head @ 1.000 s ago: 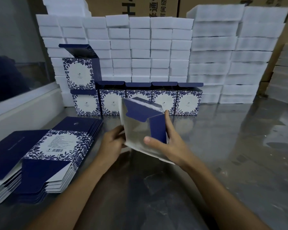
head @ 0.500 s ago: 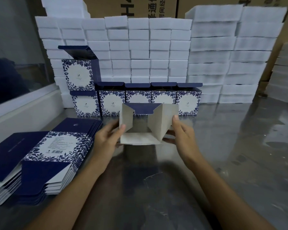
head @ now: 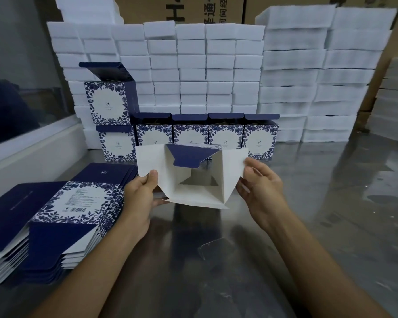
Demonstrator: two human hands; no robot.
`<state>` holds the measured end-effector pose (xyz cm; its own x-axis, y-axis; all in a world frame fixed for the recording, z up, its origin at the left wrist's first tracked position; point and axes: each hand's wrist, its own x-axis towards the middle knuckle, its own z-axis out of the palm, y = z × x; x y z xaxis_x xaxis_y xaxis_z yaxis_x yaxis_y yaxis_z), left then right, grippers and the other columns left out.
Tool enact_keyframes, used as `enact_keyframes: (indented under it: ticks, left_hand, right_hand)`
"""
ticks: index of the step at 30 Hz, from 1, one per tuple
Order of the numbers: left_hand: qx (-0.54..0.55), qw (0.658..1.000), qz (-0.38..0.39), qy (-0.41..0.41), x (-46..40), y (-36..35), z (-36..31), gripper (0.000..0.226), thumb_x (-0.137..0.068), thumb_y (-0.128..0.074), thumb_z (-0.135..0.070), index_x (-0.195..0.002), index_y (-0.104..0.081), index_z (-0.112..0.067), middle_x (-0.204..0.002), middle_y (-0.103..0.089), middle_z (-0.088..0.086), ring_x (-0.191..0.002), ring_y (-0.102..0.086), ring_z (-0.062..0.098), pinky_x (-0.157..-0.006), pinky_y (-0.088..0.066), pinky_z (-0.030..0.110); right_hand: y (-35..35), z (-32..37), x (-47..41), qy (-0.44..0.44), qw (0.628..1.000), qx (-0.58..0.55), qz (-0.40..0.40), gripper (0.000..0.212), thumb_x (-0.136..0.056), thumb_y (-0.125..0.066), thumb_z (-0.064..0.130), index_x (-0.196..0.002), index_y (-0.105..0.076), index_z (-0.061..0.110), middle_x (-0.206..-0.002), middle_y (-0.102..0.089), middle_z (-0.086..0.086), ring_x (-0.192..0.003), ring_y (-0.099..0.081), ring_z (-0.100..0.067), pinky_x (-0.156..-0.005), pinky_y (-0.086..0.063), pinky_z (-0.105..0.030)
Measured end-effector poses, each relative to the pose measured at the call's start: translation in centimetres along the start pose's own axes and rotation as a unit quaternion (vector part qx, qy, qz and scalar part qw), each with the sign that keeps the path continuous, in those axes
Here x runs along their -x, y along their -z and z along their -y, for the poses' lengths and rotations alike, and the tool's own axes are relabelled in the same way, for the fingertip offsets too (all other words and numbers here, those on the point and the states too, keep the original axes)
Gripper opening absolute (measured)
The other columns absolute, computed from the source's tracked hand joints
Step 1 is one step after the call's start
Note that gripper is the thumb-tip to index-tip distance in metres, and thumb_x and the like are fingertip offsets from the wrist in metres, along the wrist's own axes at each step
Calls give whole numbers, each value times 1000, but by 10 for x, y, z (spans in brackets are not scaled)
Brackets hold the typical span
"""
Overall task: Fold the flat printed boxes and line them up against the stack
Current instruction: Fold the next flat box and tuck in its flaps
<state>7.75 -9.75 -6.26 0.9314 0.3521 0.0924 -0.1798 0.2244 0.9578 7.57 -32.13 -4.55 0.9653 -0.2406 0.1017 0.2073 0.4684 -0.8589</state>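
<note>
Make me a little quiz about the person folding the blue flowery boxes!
1. True or false: both hands grip the half-opened white-lined blue cardboard box.
2. How many folded blue floral boxes stand in the bottom row against the white foam block stack?
3. Which hand is nearer the pile of flat blue printed cartons: A left hand, B right hand?

Key: 1 true; 2 five; 3 A.

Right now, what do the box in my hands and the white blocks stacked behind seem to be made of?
Box in your hands: thin paperboard, matte white inside, printed navy outside; it creases sharply. White blocks: probably foam, with soft, slightly fuzzy edges.
</note>
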Motion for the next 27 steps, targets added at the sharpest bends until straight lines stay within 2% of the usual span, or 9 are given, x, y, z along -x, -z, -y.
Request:
enact_keyframes:
  ticks: [4,7,11,14,17,20,21,24,27]
  left_hand:
    - [13,1000,-3,-7,1,1,-2,20,-102,-50,-19,-90,-64,-13,-77,-75,-5,-66,-73,16,-52,-58,29]
    - [12,1000,-7,-4,2,1,-3,20,-102,-50,-19,-90,-64,-13,-82,-75,-1,-69,-74,17,-54,-59,31]
    - [6,1000,-14,6,1,1,-3,19,-103,-49,-19,-91,-62,-13,-93,-72,5,-70,-73,17,-55,-60,32]
    - [10,1000,-16,10,0,2,-4,18,-102,-50,-19,-91,-63,-12,-95,-71,8,-72,-72,17,-56,-60,34]
    - [10,1000,5,-13,2,2,-5,14,-99,-54,-11,-91,-65,-13,-83,-72,3,-65,-71,14,-52,-58,32]
    - [-80,992,38,-90,5,1,1,10,-91,-59,-6,-87,-64,-13,-74,-68,4,-65,-65,23,-51,-56,30]
    - [-126,983,50,-124,7,1,4,5,-88,-63,-13,-84,-63,-11,-73,-66,5,-67,-63,26,-53,-56,32]
    - [-286,932,83,-206,11,1,10,32,-80,-60,-40,-75,-56,-9,-66,-61,8,-66,-61,29,-63,-51,44]
    - [-336,906,88,-241,12,5,10,53,-82,-51,-60,-74,-56,-8,-60,-58,9,-60,-59,27,-63,-50,51]
  right_hand:
    - [4,-10,-1,188,948,247,69,42,-96,-38,-18,-95,-71,8,-85,-69,5,-64,-62,6,-62,-48,-10]
    - [10,-19,-3,219,884,385,149,61,-81,-33,-29,-105,-68,15,-103,-63,2,-71,-63,2,-66,-47,-11]
    - [18,-27,-5,209,813,489,236,60,-85,-63,-9,-110,-60,45,-111,-51,22,-81,-62,4,-70,-48,-12]
    - [15,-32,-4,199,832,467,222,34,-89,-73,19,-90,-62,51,-100,-52,21,-81,-63,-3,-72,-53,-24]
    - [14,-34,-6,198,853,452,167,8,-92,-71,25,-94,-74,32,-100,-63,10,-79,-63,-4,-71,-52,-23]
    - [12,-34,-6,180,866,451,120,9,-91,-72,27,-95,-76,20,-96,-73,5,-77,-66,-5,-69,-51,-17]
    - [10,-33,-5,183,871,442,109,7,-90,-74,26,-93,-77,20,-91,-74,7,-75,-67,-3,-70,-53,-19]
    - [8,-30,-2,193,879,429,78,6,-85,-79,24,-88,-79,18,-82,-76,10,-69,-67,-1,-71,-57,-27]
    - [8,-29,-2,185,893,405,62,9,-79,-84,24,-86,-80,18,-79,-76,9,-70,-70,-7,-73,-59,-33]
